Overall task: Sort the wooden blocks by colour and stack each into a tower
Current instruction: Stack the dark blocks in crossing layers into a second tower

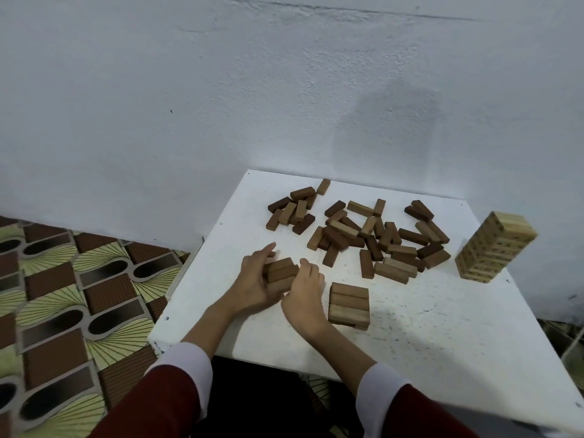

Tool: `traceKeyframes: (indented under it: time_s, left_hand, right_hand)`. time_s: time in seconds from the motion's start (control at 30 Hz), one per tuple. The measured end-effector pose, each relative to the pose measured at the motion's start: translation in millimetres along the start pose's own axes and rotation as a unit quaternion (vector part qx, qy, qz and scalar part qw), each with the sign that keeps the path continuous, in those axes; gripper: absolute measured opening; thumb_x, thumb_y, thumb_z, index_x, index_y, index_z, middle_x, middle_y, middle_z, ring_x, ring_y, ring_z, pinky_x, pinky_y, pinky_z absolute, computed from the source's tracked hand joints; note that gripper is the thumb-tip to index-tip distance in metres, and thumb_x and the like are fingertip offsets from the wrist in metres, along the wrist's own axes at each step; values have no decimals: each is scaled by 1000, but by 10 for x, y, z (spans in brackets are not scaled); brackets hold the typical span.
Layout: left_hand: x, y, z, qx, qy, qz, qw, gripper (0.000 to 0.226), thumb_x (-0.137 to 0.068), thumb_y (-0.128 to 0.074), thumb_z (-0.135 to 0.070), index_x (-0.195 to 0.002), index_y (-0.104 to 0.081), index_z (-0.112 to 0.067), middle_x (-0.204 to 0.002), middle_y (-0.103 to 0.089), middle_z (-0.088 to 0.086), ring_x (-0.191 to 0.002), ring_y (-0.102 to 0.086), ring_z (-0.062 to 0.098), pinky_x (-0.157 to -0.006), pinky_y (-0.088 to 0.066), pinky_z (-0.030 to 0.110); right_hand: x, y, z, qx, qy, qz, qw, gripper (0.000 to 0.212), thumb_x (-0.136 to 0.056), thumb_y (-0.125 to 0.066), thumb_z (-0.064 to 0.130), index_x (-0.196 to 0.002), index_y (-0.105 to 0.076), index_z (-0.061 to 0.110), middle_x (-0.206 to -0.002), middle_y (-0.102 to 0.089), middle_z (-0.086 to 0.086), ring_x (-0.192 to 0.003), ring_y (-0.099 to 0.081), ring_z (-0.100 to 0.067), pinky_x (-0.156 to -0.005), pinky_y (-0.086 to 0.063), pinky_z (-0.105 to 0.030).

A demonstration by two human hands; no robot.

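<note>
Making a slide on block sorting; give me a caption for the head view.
Both hands grip a small brown stack beside loose blocks and a pale tower.

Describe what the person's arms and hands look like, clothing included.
Both hands, left and right, are bare: no gloves, rings or watch visible. Each forearm is uncovered down to a white cuff, which gives way to a dark red sleeve nearer the camera.

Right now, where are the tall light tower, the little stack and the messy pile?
tall light tower (493,248): head view, its front face.
little stack (349,303): head view, its top layer.
messy pile (376,240): head view, its middle.
</note>
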State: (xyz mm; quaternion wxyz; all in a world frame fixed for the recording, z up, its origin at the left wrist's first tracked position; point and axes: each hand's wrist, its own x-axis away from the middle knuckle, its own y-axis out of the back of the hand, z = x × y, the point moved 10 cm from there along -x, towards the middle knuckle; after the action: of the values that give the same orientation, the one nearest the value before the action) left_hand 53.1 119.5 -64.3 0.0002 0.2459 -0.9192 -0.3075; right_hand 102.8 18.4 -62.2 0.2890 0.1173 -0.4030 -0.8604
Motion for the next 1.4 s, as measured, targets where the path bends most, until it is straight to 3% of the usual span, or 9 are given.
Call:
traceKeyframes:
  time_s: [0.13, 0.3, 0.43, 0.57, 0.67, 0.77, 0.9, 1.1, 1.4]
  left_hand:
    - [60, 18, 38, 6, -2, -5, 1000, 96, -58, -72, -32, -142, -31, -11, -120, -44, 1, -104, -36, -11, -90, -28, 1]
    - [90, 28, 113, 23, 33, -16, 999, 96, -57, -73, -34, -142, -31, -22, -119, -45, -6, -111, -37, 2, -93, -32, 8]
    - [106, 8, 129, -9, 34, -35, 999, 91, -59, -72, -59, -137, -36, -29, -110, -46, -12, -108, -38, 4, -89, -43, 24]
    - [146, 76, 324, 183, 95, -74, 976, 58, -68, -64, -68, -116, -58, -37, -96, -51, -7, -103, -50, 20, -94, -46, 44]
    - [185, 43, 308, 268, 98, -43, 958, 50, -69, -74, -36, -116, -58, -31, -94, -50, -1, -87, -48, 20, -83, -45, 35]
    - [195, 49, 198, 206, 70, 30, 976, 80, -63, -78, -16, -132, -41, -32, -115, -48, -2, -86, -47, 15, -74, -47, 19]
    - [210, -1, 131, 36, 19, 117, 992, 108, -61, -84, -8, -139, -19, -45, -131, -42, -23, -101, -48, 4, -77, -42, 8]
    - [207, -5, 184, 58, 44, 121, 990, 106, -61, -85, -11, -132, -22, -56, -120, -49, -17, -99, -49, 12, -80, -47, 19]
    - [223, -6, 119, 48, 29, 120, 991, 104, -60, -86, -9, -134, -24, -49, -115, -52, -14, -100, -50, 11, -81, -43, 9]
  right_hand:
    - [102, -69, -58, -92, -1, -4, 996, 69, -82, -49, -7, -143, -21, 7, -142, -30, -9, -132, -24, -23, -112, -24, -33]
    - [175, -87, -195, -149, -6, -33, 988, 67, -86, -47, -8, -145, -20, 11, -144, -30, -5, -136, -28, -19, -114, -27, -32]
    - [200, -30, -171, -133, 9, -60, 989, 62, -85, -48, -8, -142, -27, 9, -142, -33, -4, -134, -25, -18, -113, -26, -28]
    - [192, 18, -179, -124, 34, -102, 986, 59, -79, -45, -14, -134, -40, 7, -132, -40, -7, -122, -36, -25, -107, -33, -38]
    - [180, 16, -181, -132, 32, -95, 986, 56, -81, -41, -16, -132, -42, 7, -130, -42, -7, -117, -41, -20, -105, -36, -32]
    - [177, 4, -214, -169, 16, -67, 983, 60, -81, -38, -16, -137, -39, 8, -129, -44, -7, -104, -44, -11, -96, -38, -20]
    - [175, -57, -163, -189, 41, -23, 981, 65, -81, -52, -3, -142, -35, 12, -136, -42, -2, -120, -38, -17, -104, -36, -32]
    - [184, -165, -99, -151, 70, 30, 986, 74, -76, -54, -2, -144, -29, 12, -133, -45, -1, -123, -29, -15, -103, -30, -23]
    - [171, -156, -77, -135, 89, 45, 986, 77, -69, -61, 5, -140, -34, 14, -128, -49, 2, -115, -31, -15, -99, -37, -30]
